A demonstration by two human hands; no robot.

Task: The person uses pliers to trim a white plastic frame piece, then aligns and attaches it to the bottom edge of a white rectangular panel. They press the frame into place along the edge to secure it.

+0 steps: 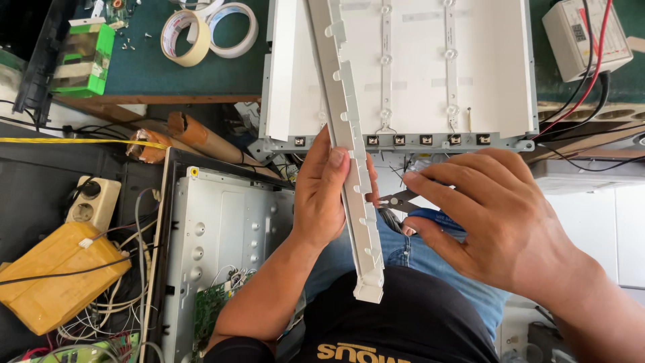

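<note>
Two hands — left grip (322,195) clasps white plastic strip (349,134), right grip (484,215) pinches blue-handled cutters (410,205) beside it.

"What is the long strip (349,144) made of?"

"White plastic, smooth and a bit dull. The big panel (494,74) behind it is white and matt too."

"And the little cutters (403,200)?"

"Dark metal tips with shiny blue plastic handles."

"The box (222,235) on the floor?"

"Grey metal, smooth and dull. The tape rolls (208,27) look like paper, the tubes (201,138) like rough brown cardboard, and the jeans (410,252) are blue cloth."
</note>
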